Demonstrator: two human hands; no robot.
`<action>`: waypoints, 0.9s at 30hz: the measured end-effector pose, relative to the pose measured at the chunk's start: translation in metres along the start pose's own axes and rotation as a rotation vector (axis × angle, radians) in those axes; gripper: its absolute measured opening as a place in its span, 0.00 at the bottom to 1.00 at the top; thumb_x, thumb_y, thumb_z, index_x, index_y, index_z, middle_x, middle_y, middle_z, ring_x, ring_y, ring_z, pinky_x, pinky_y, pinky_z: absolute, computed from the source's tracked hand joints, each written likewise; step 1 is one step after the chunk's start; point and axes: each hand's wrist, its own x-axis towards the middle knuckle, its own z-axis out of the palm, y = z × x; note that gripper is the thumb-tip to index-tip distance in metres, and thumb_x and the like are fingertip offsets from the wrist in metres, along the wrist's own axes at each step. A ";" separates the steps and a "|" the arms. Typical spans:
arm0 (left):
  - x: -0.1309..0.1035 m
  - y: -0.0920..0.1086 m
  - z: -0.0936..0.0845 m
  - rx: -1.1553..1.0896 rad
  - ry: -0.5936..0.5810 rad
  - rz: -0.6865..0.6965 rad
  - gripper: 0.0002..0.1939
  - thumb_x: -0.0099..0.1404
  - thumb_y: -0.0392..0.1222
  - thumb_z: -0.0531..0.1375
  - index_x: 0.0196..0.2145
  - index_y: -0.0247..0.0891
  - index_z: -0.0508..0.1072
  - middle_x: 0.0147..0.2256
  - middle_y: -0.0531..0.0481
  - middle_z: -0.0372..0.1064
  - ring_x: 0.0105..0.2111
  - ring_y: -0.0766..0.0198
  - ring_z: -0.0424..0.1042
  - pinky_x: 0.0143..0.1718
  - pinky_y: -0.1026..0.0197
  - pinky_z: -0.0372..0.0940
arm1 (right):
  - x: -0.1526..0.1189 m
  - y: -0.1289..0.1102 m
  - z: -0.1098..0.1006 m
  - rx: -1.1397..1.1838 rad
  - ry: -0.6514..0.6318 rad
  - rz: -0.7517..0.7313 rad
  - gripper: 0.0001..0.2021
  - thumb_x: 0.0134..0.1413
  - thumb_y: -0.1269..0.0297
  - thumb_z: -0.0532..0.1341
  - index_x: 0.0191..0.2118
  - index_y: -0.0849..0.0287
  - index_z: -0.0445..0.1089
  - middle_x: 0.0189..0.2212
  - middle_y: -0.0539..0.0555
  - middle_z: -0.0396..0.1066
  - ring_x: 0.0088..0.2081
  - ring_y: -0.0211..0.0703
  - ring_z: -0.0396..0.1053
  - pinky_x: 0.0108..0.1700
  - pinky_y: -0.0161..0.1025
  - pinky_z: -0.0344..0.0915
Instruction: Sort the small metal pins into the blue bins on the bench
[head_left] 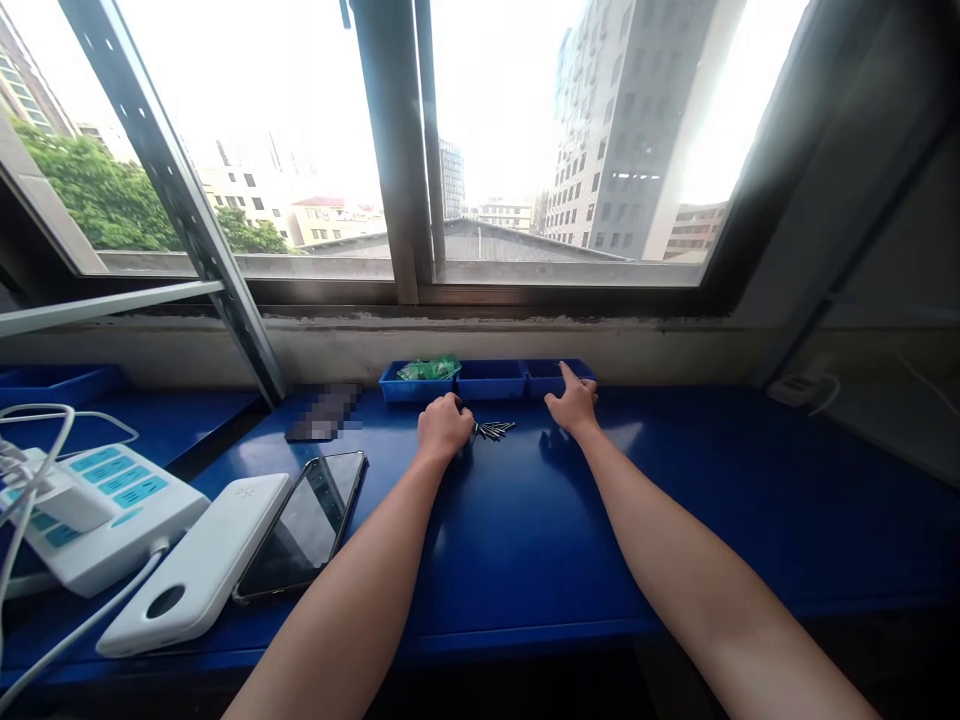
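Note:
My left hand (446, 426) rests on the blue tabletop with its fingers curled down. It sits at the left end of a small heap of dark, thin screw-like pieces (495, 431). Whatever is between its fingertips is hidden. My right hand (574, 403) is at the front of the right blue bin (536, 381), one finger stretched over the rim and the thumb held apart to the left. Its other fingers are partly hidden. Beside that bin stand the middle blue bin (491, 382) and the left blue bin (397, 388), which holds a crumpled green plastic bag (429, 369).
Left on the table (517, 560) lie a smartphone (307, 525), a white power bank (199, 560) and a white power strip (127, 510) with cables. A blurred dark flat object (326, 412) lies farther back. A metal shelf post (244, 320) rises at left, before the window.

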 end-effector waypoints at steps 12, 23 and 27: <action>0.001 -0.001 -0.004 0.076 -0.170 -0.103 0.15 0.59 0.40 0.51 0.40 0.39 0.73 0.41 0.43 0.73 0.42 0.52 0.71 0.39 0.58 0.63 | 0.007 0.013 0.008 -0.005 -0.095 0.070 0.39 0.44 0.61 0.56 0.65 0.55 0.47 0.63 0.52 0.50 0.54 0.58 0.51 0.51 0.50 0.56; 0.000 0.000 -0.005 0.095 -0.198 -0.068 0.15 0.58 0.39 0.51 0.41 0.39 0.72 0.43 0.44 0.73 0.44 0.54 0.70 0.41 0.60 0.62 | 0.007 0.014 0.009 -0.004 -0.136 0.146 0.37 0.46 0.59 0.55 0.64 0.57 0.49 0.66 0.49 0.42 0.57 0.60 0.48 0.53 0.52 0.56; 0.001 0.000 -0.003 0.101 -0.191 -0.055 0.15 0.57 0.38 0.51 0.40 0.39 0.72 0.43 0.44 0.73 0.44 0.53 0.70 0.41 0.59 0.62 | 0.007 0.015 0.008 0.023 -0.118 0.160 0.37 0.46 0.59 0.55 0.64 0.58 0.49 0.65 0.49 0.42 0.57 0.60 0.47 0.53 0.52 0.57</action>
